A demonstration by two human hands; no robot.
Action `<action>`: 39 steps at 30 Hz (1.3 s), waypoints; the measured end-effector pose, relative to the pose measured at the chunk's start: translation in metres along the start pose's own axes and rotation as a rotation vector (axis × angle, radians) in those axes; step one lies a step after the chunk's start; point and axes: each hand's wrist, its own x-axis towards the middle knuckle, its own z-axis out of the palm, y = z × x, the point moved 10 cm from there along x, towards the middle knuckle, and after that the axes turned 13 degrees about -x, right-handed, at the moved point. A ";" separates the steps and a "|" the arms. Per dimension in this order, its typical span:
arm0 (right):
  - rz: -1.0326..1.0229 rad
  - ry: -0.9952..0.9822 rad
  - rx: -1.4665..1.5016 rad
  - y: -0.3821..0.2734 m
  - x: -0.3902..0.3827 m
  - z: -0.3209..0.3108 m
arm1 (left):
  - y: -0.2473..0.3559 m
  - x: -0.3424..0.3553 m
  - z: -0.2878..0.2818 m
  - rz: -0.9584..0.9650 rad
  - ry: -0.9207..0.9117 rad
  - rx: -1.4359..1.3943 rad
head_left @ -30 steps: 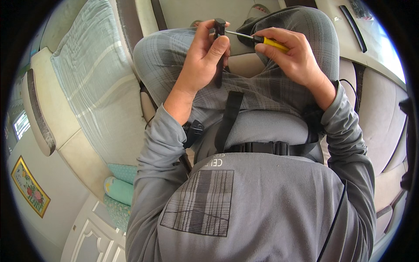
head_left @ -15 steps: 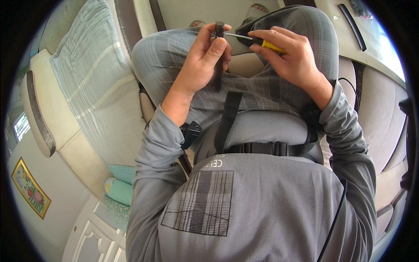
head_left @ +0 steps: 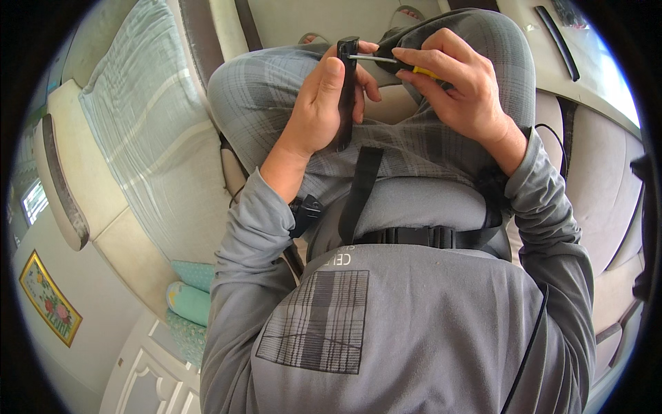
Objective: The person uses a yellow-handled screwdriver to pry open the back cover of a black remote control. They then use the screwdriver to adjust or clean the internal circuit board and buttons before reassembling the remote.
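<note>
Over my lap, my left hand (head_left: 324, 100) is closed around a long, narrow black piece (head_left: 346, 103), held lengthwise with its far end pointing away from me. I cannot make out what kind of part it is. My right hand (head_left: 455, 83) grips a screwdriver (head_left: 372, 58) by its yellow and black handle, mostly covered by the fingers. Its thin metal shaft points left, and the tip meets the black piece near its far end. Whether a screw sits under the tip is too small to tell.
A second long black strip (head_left: 557, 43) lies on the pale table (head_left: 586, 62) at the far right, near a clear plastic bag (head_left: 569, 14). My crossed legs in plaid trousers (head_left: 255, 90) are beneath my hands. A cushioned seat with a grey-green cover (head_left: 152, 103) stands to the left.
The black piece has turned in my left hand, showing more of its broad side, and my left fingers have loosened and spread somewhat. My right fingers have shifted on the screwdriver handle.
</note>
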 end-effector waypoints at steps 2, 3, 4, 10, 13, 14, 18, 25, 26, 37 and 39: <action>0.018 0.005 0.029 0.002 0.000 0.001 | 0.000 0.000 0.001 -0.011 -0.002 -0.008; 0.026 -0.008 0.071 0.004 0.000 0.002 | 0.001 0.000 0.001 -0.017 -0.001 -0.015; 0.034 -0.020 0.114 0.005 -0.001 0.004 | 0.002 0.000 0.001 -0.024 0.000 -0.022; 0.142 -0.149 0.224 0.015 -0.007 0.023 | 0.002 0.000 0.004 -0.095 -0.022 -0.176; 0.157 -0.173 0.245 0.017 -0.011 0.026 | 0.002 0.000 0.007 -0.120 -0.045 -0.122; 0.152 -0.175 0.245 0.017 -0.011 0.027 | 0.001 0.000 0.007 -0.130 -0.044 -0.135; 0.140 -0.177 0.243 0.018 -0.012 0.027 | 0.003 -0.001 0.009 -0.140 -0.048 -0.178; 0.115 -0.114 0.216 0.013 -0.007 0.016 | 0.005 -0.002 0.008 -0.151 -0.023 -0.223; 0.108 -0.091 0.205 0.013 -0.006 0.013 | 0.006 -0.002 0.007 -0.151 -0.022 -0.223; 0.227 -0.177 0.272 0.025 -0.013 0.028 | 0.008 0.000 0.003 -0.128 -0.008 -0.238; 0.227 -0.192 0.264 0.025 -0.013 0.028 | 0.007 0.000 0.000 -0.127 0.008 -0.267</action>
